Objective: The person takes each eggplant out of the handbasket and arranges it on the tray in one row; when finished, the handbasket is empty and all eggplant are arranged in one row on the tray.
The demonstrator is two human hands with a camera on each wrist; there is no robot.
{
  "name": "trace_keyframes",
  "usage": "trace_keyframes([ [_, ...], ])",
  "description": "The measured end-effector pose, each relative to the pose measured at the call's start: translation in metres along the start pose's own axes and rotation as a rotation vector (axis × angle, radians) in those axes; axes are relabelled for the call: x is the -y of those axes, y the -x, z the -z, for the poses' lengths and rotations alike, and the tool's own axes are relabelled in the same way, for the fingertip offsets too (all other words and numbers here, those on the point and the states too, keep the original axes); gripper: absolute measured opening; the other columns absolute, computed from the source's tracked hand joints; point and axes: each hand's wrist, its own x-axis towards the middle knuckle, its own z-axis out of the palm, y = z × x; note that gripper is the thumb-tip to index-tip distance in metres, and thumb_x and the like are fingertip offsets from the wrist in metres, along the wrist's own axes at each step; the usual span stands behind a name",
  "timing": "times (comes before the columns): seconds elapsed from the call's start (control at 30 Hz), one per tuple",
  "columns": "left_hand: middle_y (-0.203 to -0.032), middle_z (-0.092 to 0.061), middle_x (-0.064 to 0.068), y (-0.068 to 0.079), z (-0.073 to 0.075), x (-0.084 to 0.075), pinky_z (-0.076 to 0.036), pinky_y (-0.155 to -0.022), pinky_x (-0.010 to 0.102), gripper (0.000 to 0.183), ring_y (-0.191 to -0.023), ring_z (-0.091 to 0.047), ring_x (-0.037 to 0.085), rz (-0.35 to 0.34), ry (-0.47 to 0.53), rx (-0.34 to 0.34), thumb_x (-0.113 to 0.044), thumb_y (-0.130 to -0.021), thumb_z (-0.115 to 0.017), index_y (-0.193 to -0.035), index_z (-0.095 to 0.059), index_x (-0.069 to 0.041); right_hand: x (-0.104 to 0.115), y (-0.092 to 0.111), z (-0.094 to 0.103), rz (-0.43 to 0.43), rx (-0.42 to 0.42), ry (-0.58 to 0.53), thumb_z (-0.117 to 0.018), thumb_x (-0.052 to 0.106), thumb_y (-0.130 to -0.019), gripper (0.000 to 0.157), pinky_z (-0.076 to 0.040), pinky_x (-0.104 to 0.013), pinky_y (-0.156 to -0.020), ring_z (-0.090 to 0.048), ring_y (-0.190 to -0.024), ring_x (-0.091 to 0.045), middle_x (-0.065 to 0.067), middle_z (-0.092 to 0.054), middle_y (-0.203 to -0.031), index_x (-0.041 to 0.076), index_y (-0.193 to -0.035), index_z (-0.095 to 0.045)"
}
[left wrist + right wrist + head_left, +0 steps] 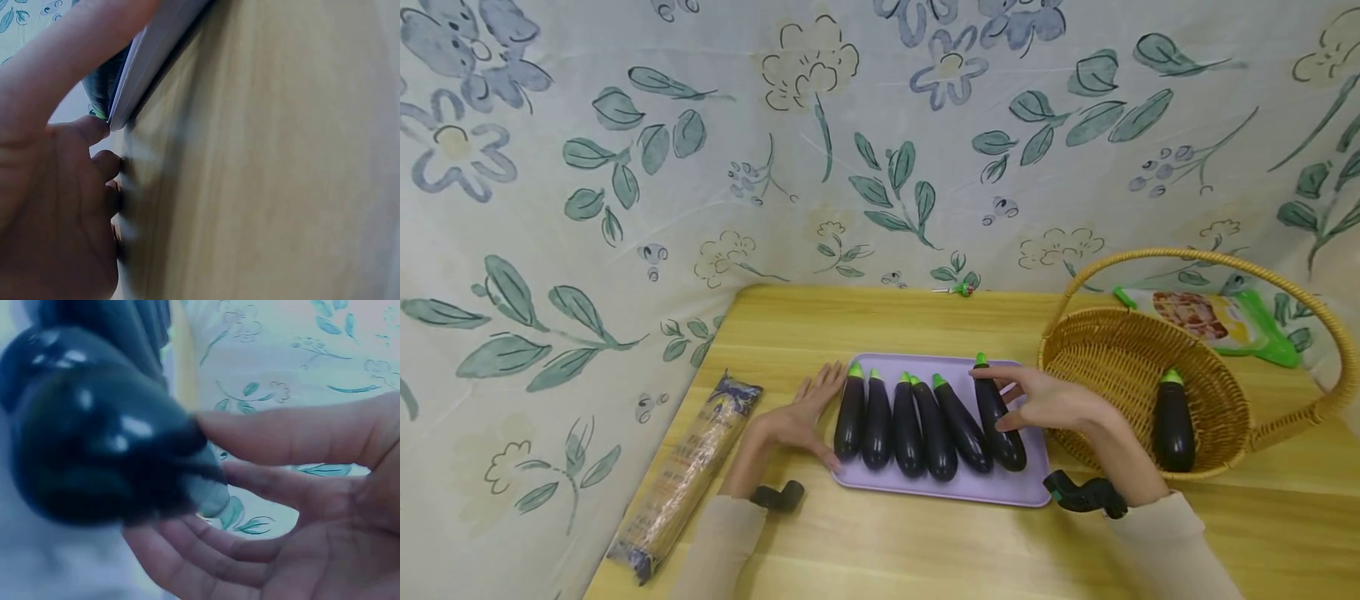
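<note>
A lilac tray (1037, 467) holds several dark eggplants (907, 429) laid side by side, their green stem ends pointing away from me. At the tray's right end, my right hand (1048, 400) grips the rightmost eggplant (988, 408) between thumb and fingers; the right wrist view shows its glossy rounded end (106, 450) close up. My left hand (793, 421) rests against the tray's left edge with its fingers extended and the thumb at the near corner. In the left wrist view, the fingers and thumb touch the tray's rim (150, 62).
Right of the tray stands a wicker basket (1093, 358) with a tall handle and one eggplant (1174, 425) inside. Behind it lies a green-edged food packet (1217, 321). A long packet of noodles (688, 475) lies at left, and a small lollipop (962, 289) at the back edge.
</note>
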Motion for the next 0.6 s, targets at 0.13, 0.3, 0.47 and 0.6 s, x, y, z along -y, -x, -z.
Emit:
trace_keyframes([
  [0.13,-0.172,0.02,0.018,0.001,0.001,0.0,0.012,-0.129,0.061,0.155,-0.159,0.02,0.039,-0.002,-0.002,-0.002,-0.043,-0.06,-0.099,-0.165,0.009,-0.006,-0.004,-0.015,-0.011,-0.02,-0.049,0.062,-0.078,0.003,-0.081,0.084,-0.059,-0.049,-0.093,-0.056,-0.127,-0.049,-0.033,-0.049,-0.144,0.002,-0.156,-0.042],
  [0.3,-0.172,0.02,0.018,0.001,0.001,-0.001,0.012,-0.128,0.061,0.155,-0.159,0.02,0.039,0.004,-0.011,-0.004,-0.043,-0.06,-0.099,-0.165,0.009,-0.005,-0.017,-0.022,-0.025,0.005,-0.101,0.077,-0.075,-0.002,-0.081,0.082,-0.057,-0.048,-0.092,-0.057,-0.124,-0.045,-0.033,-0.057,-0.138,0.001,-0.156,-0.042],
  [0.47,-0.172,0.019,0.019,0.001,0.001,-0.002,0.012,-0.129,0.061,0.155,-0.159,0.02,0.039,0.004,-0.012,-0.001,-0.043,-0.06,-0.099,-0.165,0.009,-0.006,-0.024,-0.02,-0.033,0.054,-0.135,0.06,-0.073,-0.002,-0.085,0.078,-0.057,-0.048,-0.093,-0.063,-0.113,-0.035,-0.026,-0.065,-0.124,-0.004,-0.155,-0.04],
  [0.6,-0.172,0.02,0.019,0.002,0.002,-0.002,0.013,-0.128,0.061,0.155,-0.159,0.02,0.039,0.009,-0.001,0.001,-0.042,-0.06,-0.099,-0.165,0.009,-0.005,-0.024,-0.017,-0.035,0.055,-0.125,0.056,-0.072,0.001,-0.088,0.074,-0.056,-0.051,-0.098,-0.063,-0.114,-0.034,-0.025,-0.066,-0.126,-0.006,-0.154,-0.041],
])
